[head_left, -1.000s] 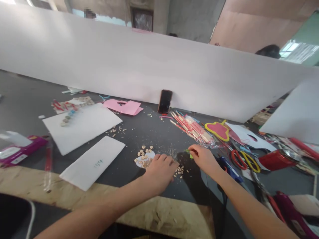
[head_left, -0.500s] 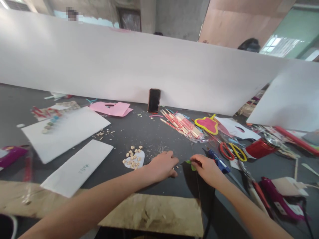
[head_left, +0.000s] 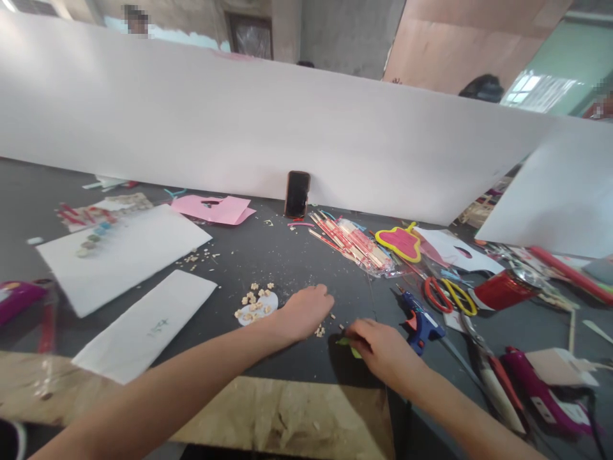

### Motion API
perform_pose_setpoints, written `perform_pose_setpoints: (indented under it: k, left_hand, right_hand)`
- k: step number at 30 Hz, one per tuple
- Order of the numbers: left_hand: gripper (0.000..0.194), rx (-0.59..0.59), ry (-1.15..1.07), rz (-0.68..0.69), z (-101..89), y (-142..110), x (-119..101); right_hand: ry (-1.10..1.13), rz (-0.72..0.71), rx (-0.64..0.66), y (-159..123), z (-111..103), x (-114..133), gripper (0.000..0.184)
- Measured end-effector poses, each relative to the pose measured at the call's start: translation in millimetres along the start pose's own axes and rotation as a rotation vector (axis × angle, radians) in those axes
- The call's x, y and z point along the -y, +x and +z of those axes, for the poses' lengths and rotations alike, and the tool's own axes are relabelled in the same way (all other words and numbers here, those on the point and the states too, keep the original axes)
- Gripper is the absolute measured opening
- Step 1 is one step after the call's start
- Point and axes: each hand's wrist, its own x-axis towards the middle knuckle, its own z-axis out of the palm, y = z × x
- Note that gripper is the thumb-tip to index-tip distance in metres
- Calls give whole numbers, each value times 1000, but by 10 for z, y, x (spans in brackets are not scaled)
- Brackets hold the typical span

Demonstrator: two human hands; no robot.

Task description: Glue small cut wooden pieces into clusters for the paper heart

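Note:
My left hand (head_left: 306,311) rests low over the table, fingers curled together and pointing down; whatever they hold, if anything, is hidden. Small pale wooden bits (head_left: 320,331) lie just below its fingertips. To the right, my right hand (head_left: 378,345) pinches a thin bright green piece (head_left: 355,350), mostly covered by the fingers. Left of my left wrist sits a white paper cutout (head_left: 272,301) with several small flower-shaped wooden pieces (head_left: 253,308) on and around it. A blue glue gun (head_left: 422,319) lies beside my right hand.
Scissors (head_left: 449,295), a red can (head_left: 506,289) and a purple tool (head_left: 546,396) crowd the right side. Behind are wrapped sticks (head_left: 354,243) and an upright phone (head_left: 297,195) against a white board (head_left: 239,121). White sheets (head_left: 148,326) lie left.
My left hand has drawn its spread fingers together, uncovering wooden bits below it. My right hand has moved left and nearer me with the green piece, away from the glue gun.

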Motion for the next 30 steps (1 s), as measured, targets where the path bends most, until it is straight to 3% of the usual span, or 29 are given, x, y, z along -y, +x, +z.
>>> perform_pose_setpoints:
  k: [4, 10, 18, 24, 30]
  left_hand:
    - [14, -8, -39, 14, -62, -40, 96]
    - [49, -23, -84, 36, -76, -68, 8]
    - [8, 33, -98, 84, -27, -91, -106]
    - [22, -18, -83, 3, -102, -157, -4]
    - [11, 19, -94, 23, -59, -157, -46]
  right_hand:
    - [-15, -26, 35, -13, 62, 70, 20]
    - [-3, 42, -25, -8, -94, -89, 16]
    - [8, 97, -60, -17, -151, -211, 14]
    - [-11, 130, -72, 62, -151, -218, 13]
    - [-42, 147, -46, 159, -35, -12, 14]
